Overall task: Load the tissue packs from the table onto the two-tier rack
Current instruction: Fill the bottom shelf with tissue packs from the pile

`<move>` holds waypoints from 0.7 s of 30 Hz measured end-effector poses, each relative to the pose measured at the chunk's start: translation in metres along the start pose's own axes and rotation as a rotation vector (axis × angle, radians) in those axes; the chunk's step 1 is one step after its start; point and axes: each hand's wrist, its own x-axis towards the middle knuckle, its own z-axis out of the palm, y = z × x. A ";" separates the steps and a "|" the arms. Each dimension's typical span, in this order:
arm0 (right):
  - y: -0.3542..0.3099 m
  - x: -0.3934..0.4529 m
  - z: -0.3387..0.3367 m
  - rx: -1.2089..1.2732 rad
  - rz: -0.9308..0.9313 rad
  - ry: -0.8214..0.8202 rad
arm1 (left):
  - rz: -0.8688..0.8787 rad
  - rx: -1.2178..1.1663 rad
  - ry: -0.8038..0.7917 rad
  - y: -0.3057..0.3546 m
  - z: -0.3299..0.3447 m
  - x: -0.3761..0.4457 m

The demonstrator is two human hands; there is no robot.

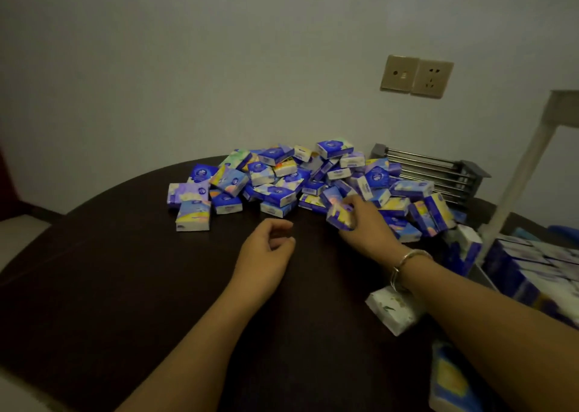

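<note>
On the dark brown round table (pixel 125 286), the right hand (pixel 365 220) pinches a blue-and-yellow tissue pack (pixel 340 215) at the near edge of the heap of blue tissue packs (pixel 282 179). The left hand (pixel 266 255) rests just before the heap, fingers loosely curled, holding nothing. A metal-barred grey rack (pixel 438 173) stands behind the heap.

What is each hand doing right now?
Left hand: loosely curled, holding nothing.
Right hand: gripping a tissue pack at the pile's edge.
</note>
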 end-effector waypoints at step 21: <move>-0.013 0.027 0.023 -0.116 0.069 -0.155 | -0.193 -0.458 0.174 0.002 -0.018 0.013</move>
